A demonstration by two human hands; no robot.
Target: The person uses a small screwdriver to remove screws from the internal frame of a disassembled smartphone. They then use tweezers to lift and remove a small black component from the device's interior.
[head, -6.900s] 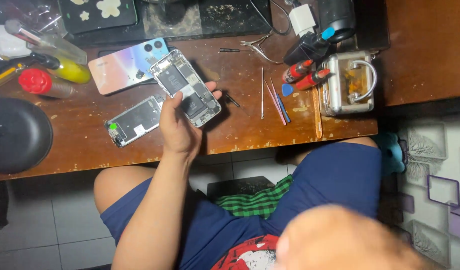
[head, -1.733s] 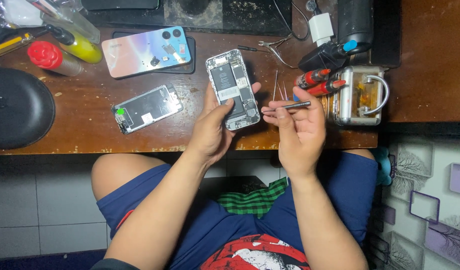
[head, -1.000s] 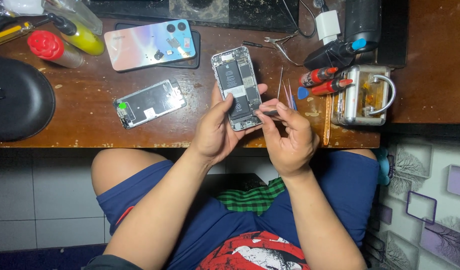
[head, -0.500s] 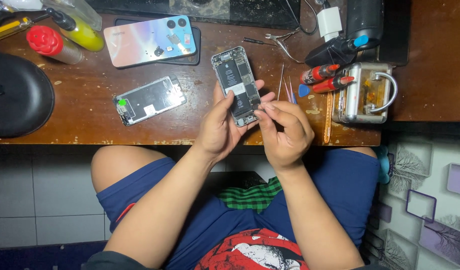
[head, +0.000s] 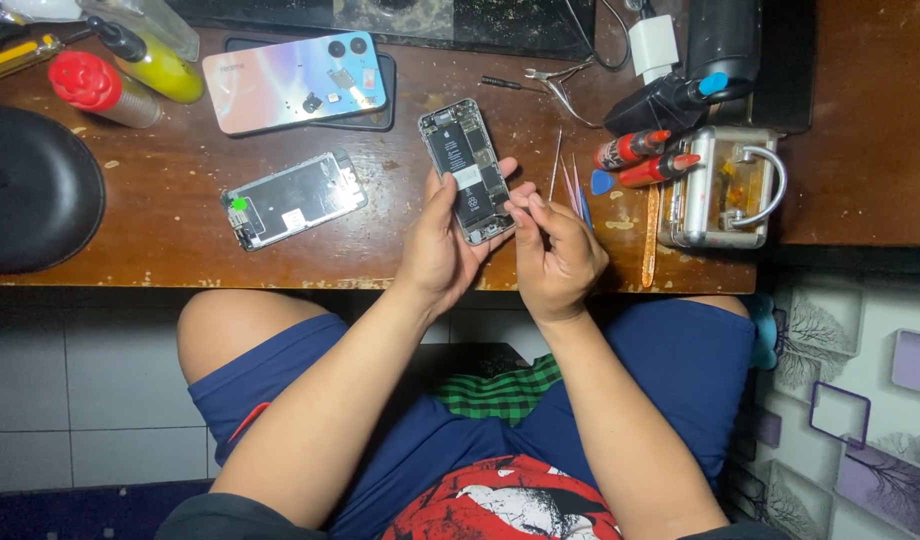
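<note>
One opened phone, its insides showing, is clamped in the left hand above the table edge. The right hand is pinched shut against the phone's lower corner; any tool in it is too small to tell. One detached screen and one iridescent phone back lie well apart, left. Two red-capped bottles sit beside a metal case.

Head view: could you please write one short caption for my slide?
Left hand holds an opened phone over a wooden desk while the right hand works at its lower edge.
</note>
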